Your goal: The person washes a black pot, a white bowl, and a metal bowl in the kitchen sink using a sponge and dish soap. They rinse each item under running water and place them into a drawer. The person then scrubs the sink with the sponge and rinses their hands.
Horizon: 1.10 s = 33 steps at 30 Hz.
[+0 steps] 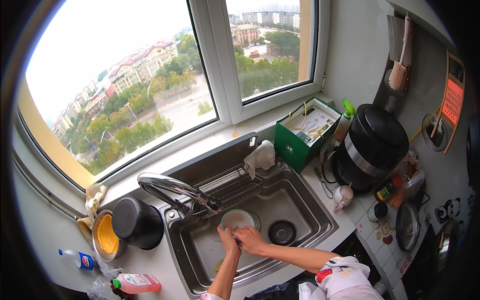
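Over the steel sink (288,195), my left hand (227,240) grips the near left side of a white bowl (239,216) with a green rim. The bowl is tilted, its inside facing up. My right hand (250,240) is at the bowl's near edge, fingers bent around a small greyish wad (235,231); whether it is cloth or sponge I cannot tell. The chrome faucet (176,187) arches over the sink just beyond the bowl. To the right of my hands is the dark drain (282,232). A yellowish-green item (218,266) lies partly hidden behind my left forearm.
Left of the sink stand a black pot (137,223), a yellow colander (107,234) in a metal basin and a pink liquid bottle (138,283). A pale cloth (260,159) hangs at the back. On the right are a green box (300,146), a black appliance (371,146) and a mug (343,197).
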{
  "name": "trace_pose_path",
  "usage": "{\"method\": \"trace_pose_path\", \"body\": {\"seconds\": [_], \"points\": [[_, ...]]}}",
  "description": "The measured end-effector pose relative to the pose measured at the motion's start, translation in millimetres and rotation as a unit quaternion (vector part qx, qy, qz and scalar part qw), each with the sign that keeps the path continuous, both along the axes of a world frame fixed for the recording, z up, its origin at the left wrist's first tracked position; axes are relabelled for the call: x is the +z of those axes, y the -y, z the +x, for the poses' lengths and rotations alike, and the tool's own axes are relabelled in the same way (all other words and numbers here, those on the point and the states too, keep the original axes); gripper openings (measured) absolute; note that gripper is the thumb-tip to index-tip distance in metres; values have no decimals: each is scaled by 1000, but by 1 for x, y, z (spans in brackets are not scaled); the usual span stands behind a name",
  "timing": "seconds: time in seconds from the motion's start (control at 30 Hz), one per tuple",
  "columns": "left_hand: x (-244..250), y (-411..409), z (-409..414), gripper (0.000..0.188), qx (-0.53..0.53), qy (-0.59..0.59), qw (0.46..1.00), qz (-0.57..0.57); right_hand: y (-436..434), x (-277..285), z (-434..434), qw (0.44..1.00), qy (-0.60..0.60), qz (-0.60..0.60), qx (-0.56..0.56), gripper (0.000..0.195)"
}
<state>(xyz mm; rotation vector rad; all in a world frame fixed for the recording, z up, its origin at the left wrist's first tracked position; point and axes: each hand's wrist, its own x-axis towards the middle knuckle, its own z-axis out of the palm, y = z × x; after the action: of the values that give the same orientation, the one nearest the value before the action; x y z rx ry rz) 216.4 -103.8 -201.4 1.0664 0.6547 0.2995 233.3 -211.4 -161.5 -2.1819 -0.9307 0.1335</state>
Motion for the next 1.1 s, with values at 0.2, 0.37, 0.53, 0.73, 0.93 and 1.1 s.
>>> {"method": "trace_pose_path", "body": {"seconds": [0.2, 0.37, 0.53, 0.73, 0.93, 1.1], "points": [[37, -38, -4, 53, -451, -152, 878, 43, 60, 3, 64, 835, 443, -102, 310, 30], [30, -48, 0, 62, -406, -132, 904, -7, 50, 13, 53, 869, 366, -223, 247, 37], [12, -27, -1, 59, -280, -131, 950, -49, 14, 22, 5, 970, -9, -157, 188, 77], [30, -22, -8, 56, -239, -117, 963, -50, 1, 30, 8, 891, -9, -421, 168, 64], [16, -14, -4, 60, -265, -110, 956, -64, 7, -10, 9, 981, 132, -133, 58, 40], [15, -36, -7, 73, -361, -150, 916, -85, 7, 8, 7, 986, -102, -111, 69, 37]]}}
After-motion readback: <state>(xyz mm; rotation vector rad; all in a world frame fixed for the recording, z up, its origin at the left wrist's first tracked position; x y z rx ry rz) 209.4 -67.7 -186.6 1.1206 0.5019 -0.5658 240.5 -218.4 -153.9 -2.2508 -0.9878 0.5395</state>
